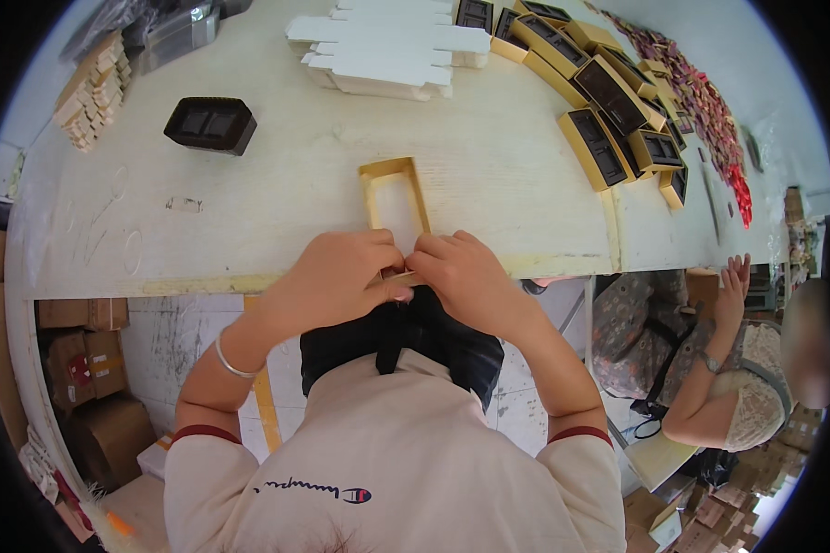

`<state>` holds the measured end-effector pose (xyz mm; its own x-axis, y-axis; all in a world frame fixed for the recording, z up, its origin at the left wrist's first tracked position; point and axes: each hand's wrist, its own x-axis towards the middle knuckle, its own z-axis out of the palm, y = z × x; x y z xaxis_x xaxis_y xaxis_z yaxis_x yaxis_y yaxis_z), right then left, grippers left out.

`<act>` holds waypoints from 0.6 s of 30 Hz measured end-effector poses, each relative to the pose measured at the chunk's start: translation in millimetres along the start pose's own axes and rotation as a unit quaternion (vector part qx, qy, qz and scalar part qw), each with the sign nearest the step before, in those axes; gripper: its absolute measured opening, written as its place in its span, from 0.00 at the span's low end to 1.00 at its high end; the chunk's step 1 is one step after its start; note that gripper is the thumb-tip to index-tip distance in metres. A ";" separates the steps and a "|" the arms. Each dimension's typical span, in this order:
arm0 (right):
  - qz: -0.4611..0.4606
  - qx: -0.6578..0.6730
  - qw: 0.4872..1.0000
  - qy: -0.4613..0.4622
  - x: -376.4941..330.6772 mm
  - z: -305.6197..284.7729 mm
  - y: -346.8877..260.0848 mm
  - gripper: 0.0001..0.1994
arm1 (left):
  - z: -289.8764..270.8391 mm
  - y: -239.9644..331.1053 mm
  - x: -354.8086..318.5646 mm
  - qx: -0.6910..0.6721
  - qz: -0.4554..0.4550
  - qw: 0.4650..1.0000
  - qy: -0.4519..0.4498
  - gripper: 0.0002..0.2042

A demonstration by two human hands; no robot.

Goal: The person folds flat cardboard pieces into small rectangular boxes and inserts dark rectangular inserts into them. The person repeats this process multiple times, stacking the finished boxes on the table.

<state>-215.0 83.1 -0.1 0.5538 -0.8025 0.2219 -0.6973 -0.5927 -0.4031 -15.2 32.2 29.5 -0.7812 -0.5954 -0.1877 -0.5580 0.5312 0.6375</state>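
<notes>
A small gold box (pixel 421 198), white inside with its top side uncovered, lies at the table's front edge. Its near end is between my hands. My left hand (pixel 341 275) is closed on the near left corner, thumb below and fingers bent above. My right hand (pixel 461 276) pinches the near right corner, fingers curled against the left ones. The near end panel is mostly hidden by my fingers. Farther left on the table stands a stack of black plastic trays (pixel 210 123) with two compartments.
Flat white carton blanks (pixel 387 46) are stacked at the back. Gold boxes with black trays (pixel 609 97) crowd the far right, beside a heap of small red pieces (pixel 701 101). Folded pale strips (pixel 97 88) lie far left. A person (pixel 724 369) sits at my right.
</notes>
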 end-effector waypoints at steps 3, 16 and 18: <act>-0.044 0.007 0.999 -0.016 -1.2 -14.8 5.6 0.08 | -19.0 -2.7 -0.1 0.071 0.104 0.976 0.178 0.29; 0.029 -0.020 0.998 0.056 54.2 -21.8 18.9 0.10 | -29.2 -39.9 12.4 -0.028 -0.015 0.997 0.072 0.55; 0.049 -0.059 0.997 0.013 72.2 -13.1 19.6 0.08 | -25.9 -41.9 13.8 -0.054 -0.011 0.995 0.086 0.54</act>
<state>-194.6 12.7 19.6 0.4694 -0.8576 0.2100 -0.7970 -0.5139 -0.3174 4.6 -13.9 19.6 -0.7052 -0.7047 -0.0774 -0.5332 0.4552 0.7131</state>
